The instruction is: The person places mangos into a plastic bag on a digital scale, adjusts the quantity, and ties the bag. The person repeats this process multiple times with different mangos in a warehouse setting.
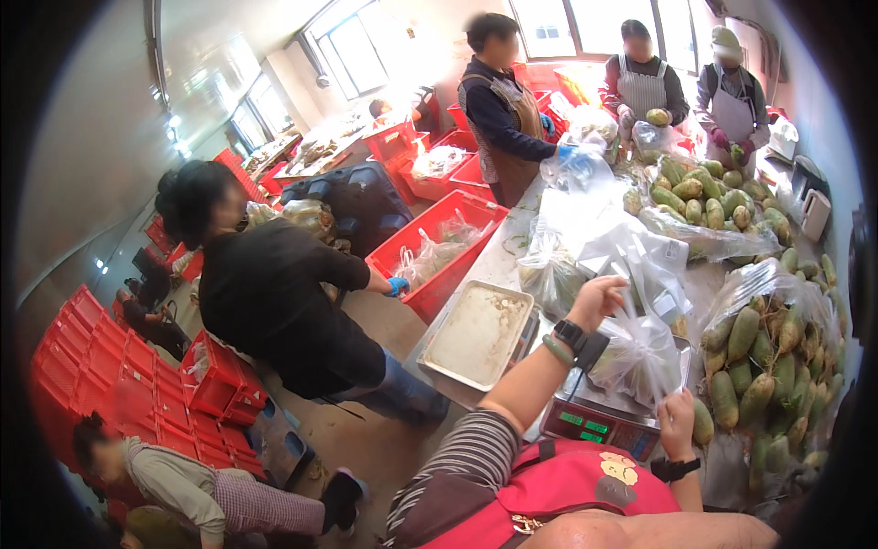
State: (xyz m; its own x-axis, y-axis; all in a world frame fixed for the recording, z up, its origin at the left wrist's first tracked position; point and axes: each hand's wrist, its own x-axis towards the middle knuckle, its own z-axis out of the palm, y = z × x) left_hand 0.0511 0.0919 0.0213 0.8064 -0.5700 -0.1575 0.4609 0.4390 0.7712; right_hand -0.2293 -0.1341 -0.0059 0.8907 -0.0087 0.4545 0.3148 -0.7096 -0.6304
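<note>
A clear plastic bag [634, 360] with pale green contents sits on the metal pan of an electronic scale [597, 425], whose green digits are lit. My left hand [600, 302] has its fingers closed on an upper handle of this bag. On the bag's near right side my right hand [678, 415] pinches another stretched part of it. Left of the scale lies a shallow cream tray [478, 335] with brown residue. Another knotted bag [552, 274] stands beyond my left hand. To the right, green radishes [742, 333] spill from a large clear sack.
A co-worker in black [274, 295] reaches into a red crate [439, 254] of bagged goods left of the table. Several co-workers stand around the far end, near more radishes [713, 192]. Stacked red crates [130, 384] and another person are at lower left.
</note>
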